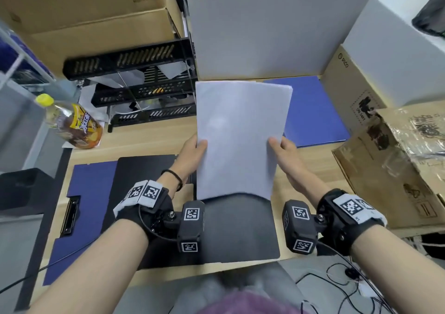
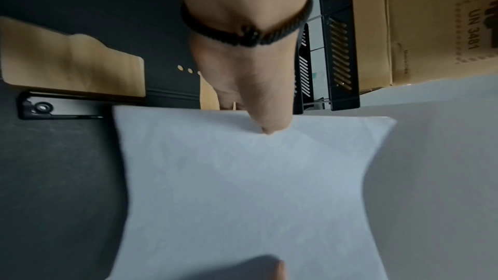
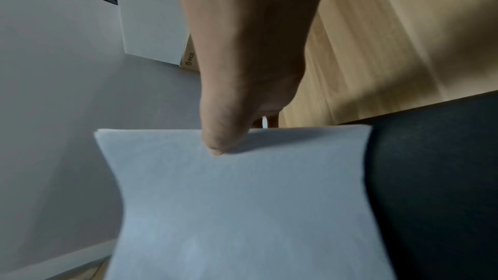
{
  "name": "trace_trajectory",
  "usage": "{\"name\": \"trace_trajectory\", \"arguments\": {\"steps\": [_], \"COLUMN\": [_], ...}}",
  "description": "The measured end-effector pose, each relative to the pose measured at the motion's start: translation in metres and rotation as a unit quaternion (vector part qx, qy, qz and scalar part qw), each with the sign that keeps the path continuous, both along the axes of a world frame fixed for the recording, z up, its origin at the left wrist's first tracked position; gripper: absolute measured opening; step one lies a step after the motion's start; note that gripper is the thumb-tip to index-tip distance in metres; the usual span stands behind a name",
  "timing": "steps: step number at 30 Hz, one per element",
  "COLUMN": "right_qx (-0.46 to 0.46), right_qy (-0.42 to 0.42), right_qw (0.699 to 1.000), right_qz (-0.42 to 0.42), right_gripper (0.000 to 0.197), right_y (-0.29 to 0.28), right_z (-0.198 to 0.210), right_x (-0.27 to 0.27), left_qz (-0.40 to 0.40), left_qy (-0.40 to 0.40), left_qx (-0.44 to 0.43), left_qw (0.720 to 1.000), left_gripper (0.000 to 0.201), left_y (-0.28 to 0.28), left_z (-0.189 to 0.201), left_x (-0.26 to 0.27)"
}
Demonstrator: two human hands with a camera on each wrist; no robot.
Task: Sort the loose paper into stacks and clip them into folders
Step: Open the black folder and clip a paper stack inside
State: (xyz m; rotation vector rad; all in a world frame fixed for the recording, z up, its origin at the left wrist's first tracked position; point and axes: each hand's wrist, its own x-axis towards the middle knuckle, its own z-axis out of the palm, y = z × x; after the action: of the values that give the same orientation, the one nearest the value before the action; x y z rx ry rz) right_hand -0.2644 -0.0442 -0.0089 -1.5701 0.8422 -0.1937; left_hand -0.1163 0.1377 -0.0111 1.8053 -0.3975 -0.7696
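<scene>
A stack of white paper (image 1: 238,135) is held upright above an open black folder (image 1: 240,229) on the desk. My left hand (image 1: 193,153) pinches its left edge, thumb on the front. My right hand (image 1: 284,154) pinches its right edge the same way. In the left wrist view my thumb presses on the paper stack (image 2: 242,188), with the folder's metal clip (image 2: 53,110) off to the left. The right wrist view shows the thumb on the paper stack (image 3: 242,199). A blue folder (image 1: 81,207) with a clip lies at the left, and another blue folder (image 1: 310,113) lies at the back right.
Black stacked letter trays (image 1: 144,89) stand at the back left, a drink bottle (image 1: 72,123) beside them. White boxes (image 1: 265,24) stand behind, cardboard boxes (image 1: 397,164) crowd the right. The wooden desk (image 1: 149,140) shows between them.
</scene>
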Motion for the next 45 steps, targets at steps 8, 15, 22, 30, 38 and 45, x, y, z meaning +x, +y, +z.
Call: {"name": "trace_trajectory", "arguments": {"steps": [8,15,22,30,38,45], "right_qx": [0.02,0.062,-0.092,-0.021,-0.043,-0.008], "right_qy": [0.132,0.291,0.242,0.244,0.218,0.205], "right_qw": [0.989,0.94,0.957,0.966,0.974,0.979], "right_qz": [0.064,0.166,0.132,0.082,0.051,0.0], "right_gripper": [0.032,0.023,0.018,0.004,0.05,0.039], "right_y": [-0.027,-0.053,-0.108,-0.133,-0.129,-0.128], "right_z": [-0.032,-0.075,-0.071,-0.09,-0.087,-0.099], "right_x": [-0.011,-0.01,0.051,0.108,0.105,0.114], "left_qz": [-0.121,-0.121,0.016,0.104,0.098,0.108], "left_qy": [0.074,0.135,0.043,0.085,0.099,0.106], "left_qx": [0.16,0.356,0.261,0.203,0.2,0.182], "left_qw": [0.977,0.917,0.964,0.97,0.97,0.972], "left_gripper": [0.024,0.01,0.017,0.019,0.022,0.043], "left_y": [-0.016,-0.01,-0.063,-0.106,-0.109,-0.104], "left_z": [-0.023,-0.076,-0.087,-0.108,-0.108,-0.112], "left_x": [0.002,0.026,0.074,0.086,0.088,0.09]}}
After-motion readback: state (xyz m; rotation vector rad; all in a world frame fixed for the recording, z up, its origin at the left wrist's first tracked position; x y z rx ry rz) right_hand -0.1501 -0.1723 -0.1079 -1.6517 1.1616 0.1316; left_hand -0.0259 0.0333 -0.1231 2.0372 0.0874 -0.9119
